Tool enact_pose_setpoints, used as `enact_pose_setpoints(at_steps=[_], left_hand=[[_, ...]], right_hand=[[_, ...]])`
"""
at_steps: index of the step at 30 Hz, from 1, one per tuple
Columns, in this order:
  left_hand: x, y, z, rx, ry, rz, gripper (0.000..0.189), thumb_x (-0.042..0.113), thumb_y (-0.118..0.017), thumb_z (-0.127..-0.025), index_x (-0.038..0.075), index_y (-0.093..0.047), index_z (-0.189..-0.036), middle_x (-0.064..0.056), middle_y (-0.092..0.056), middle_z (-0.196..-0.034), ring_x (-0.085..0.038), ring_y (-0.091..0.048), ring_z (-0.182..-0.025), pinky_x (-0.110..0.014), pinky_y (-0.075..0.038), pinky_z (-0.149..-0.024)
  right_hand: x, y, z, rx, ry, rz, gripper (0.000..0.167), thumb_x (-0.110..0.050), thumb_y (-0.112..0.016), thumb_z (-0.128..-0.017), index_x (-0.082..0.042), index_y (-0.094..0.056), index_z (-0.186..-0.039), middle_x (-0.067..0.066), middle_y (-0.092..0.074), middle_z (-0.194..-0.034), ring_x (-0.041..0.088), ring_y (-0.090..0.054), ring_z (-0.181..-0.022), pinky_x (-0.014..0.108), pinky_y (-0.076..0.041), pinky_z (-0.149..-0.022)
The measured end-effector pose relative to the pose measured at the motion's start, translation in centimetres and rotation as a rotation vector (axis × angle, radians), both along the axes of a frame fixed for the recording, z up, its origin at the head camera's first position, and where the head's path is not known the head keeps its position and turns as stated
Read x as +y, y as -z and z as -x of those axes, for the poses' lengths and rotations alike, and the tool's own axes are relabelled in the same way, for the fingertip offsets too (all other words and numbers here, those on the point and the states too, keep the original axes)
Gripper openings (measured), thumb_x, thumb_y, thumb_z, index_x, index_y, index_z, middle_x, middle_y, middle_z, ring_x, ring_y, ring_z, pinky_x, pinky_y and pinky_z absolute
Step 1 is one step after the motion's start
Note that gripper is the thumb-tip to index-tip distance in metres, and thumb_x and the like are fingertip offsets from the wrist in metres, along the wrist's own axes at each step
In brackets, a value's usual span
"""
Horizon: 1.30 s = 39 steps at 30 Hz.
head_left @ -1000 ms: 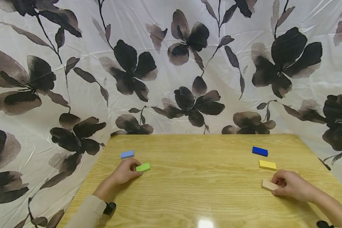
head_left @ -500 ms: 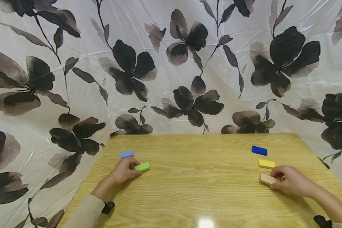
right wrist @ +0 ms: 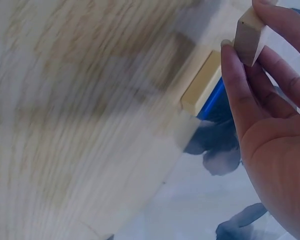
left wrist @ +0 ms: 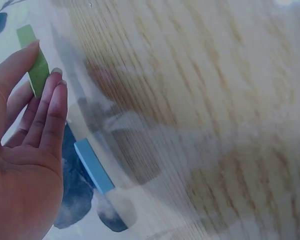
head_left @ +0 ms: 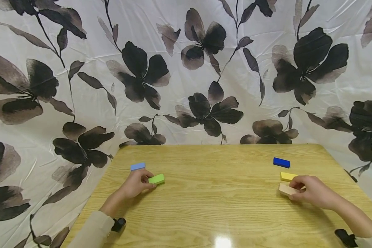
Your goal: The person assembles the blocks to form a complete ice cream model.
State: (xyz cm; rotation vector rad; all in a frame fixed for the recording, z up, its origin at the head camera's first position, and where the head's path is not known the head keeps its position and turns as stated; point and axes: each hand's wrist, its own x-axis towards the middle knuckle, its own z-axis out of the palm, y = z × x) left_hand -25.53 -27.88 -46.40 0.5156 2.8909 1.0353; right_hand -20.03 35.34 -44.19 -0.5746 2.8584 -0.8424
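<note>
At the left of the table, my left hand [head_left: 135,184] pinches a light green block [head_left: 156,179] between thumb and fingers; the left wrist view shows this green block [left wrist: 38,70] at the fingertips. Just behind that hand lies a light blue block [head_left: 137,166]. On the right side, my right hand [head_left: 314,193] holds a pale wooden block [head_left: 286,190] by one end, its thumb and fingers on either side. A yellow block [head_left: 287,176] lies right behind the wooden one, partly covered by the fingers in the head view. Farther back is a dark blue block [head_left: 281,162].
The wood-grain table [head_left: 217,199] has rounded far corners. Behind it hangs a white cloth [head_left: 173,79] with dark flowers. Black wrist devices [head_left: 119,224] sit at both cuffs.
My right hand has moved away from me and slightly left with the wooden block, now close to the yellow block. The left hand, gripping the green block, has barely moved.
</note>
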Motion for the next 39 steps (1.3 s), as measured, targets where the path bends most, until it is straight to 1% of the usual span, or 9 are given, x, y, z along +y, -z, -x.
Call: enact_pose_setpoints(at_steps=[6, 13, 21, 29, 36, 39], left_hand=[[0.1, -0.2, -0.1, 0.017, 0.009, -0.007, 0.031, 0.013, -0.085, -0.085, -0.002, -0.074, -0.109, -0.008, -0.068, -0.102, -0.014, -0.062, -0.083, -0.027, -0.053, -0.068], [0.7, -0.8, -0.3, 0.042, 0.019, -0.01, 0.033, 0.015, -0.086, -0.084, -0.001, -0.074, -0.112, -0.008, -0.068, -0.102, -0.014, -0.063, -0.084, -0.027, -0.053, -0.07], [1.5, -1.0, -0.4, 0.079, 0.078, -0.015, 0.029, 0.012, -0.086, -0.084, -0.001, -0.075, -0.108, -0.006, -0.066, -0.097, -0.013, -0.061, -0.081, -0.026, -0.053, -0.069], [2.4, -1.1, -0.5, 0.072, 0.082, -0.022, 0.029, 0.013, -0.086, -0.084, 0.003, -0.076, -0.109, -0.003, -0.065, -0.096, -0.013, -0.06, -0.081, -0.026, -0.054, -0.072], [3.0, -1.3, -0.7, 0.094, 0.122, -0.038, 0.029, 0.013, -0.086, -0.084, 0.001, -0.076, -0.108, -0.004, -0.065, -0.095, -0.012, -0.06, -0.079, -0.026, -0.054, -0.069], [3.3, -1.4, -0.7, 0.088, 0.124, -0.037, 0.028, 0.012, -0.086, -0.084, 0.003, -0.076, -0.108, -0.004, -0.065, -0.095, -0.012, -0.06, -0.08, -0.026, -0.053, -0.07]], right_hand=[[-0.6, -0.2, 0.2, 0.011, -0.014, 0.005, 0.025, -0.019, -0.086, -0.082, -0.006, -0.072, -0.098, -0.002, -0.065, -0.089, 0.003, -0.054, -0.079, 0.025, -0.053, -0.068], [-1.3, -0.1, 0.4, 0.025, -0.043, 0.026, 0.026, -0.02, -0.086, -0.083, -0.006, -0.072, -0.099, -0.002, -0.065, -0.091, 0.002, -0.055, -0.079, 0.024, -0.054, -0.068], [-2.4, -0.1, 0.7, 0.044, -0.06, 0.036, 0.025, -0.02, -0.087, -0.082, -0.008, -0.072, -0.098, -0.003, -0.066, -0.091, 0.002, -0.056, -0.079, 0.024, -0.054, -0.067], [-3.4, 0.1, 1.1, 0.072, -0.081, 0.041, 0.024, -0.02, -0.087, -0.082, -0.009, -0.072, -0.097, -0.005, -0.065, -0.09, 0.002, -0.056, -0.079, 0.025, -0.055, -0.068], [-4.3, 0.0, 1.3, 0.057, -0.083, 0.048, 0.023, -0.019, -0.086, -0.083, -0.009, -0.072, -0.098, -0.005, -0.065, -0.091, 0.003, -0.056, -0.079, 0.025, -0.054, -0.067], [-4.6, -0.1, 1.4, 0.068, -0.096, 0.053, 0.023, -0.018, -0.086, -0.083, -0.008, -0.072, -0.098, -0.004, -0.066, -0.09, 0.004, -0.056, -0.078, 0.025, -0.054, -0.066]])
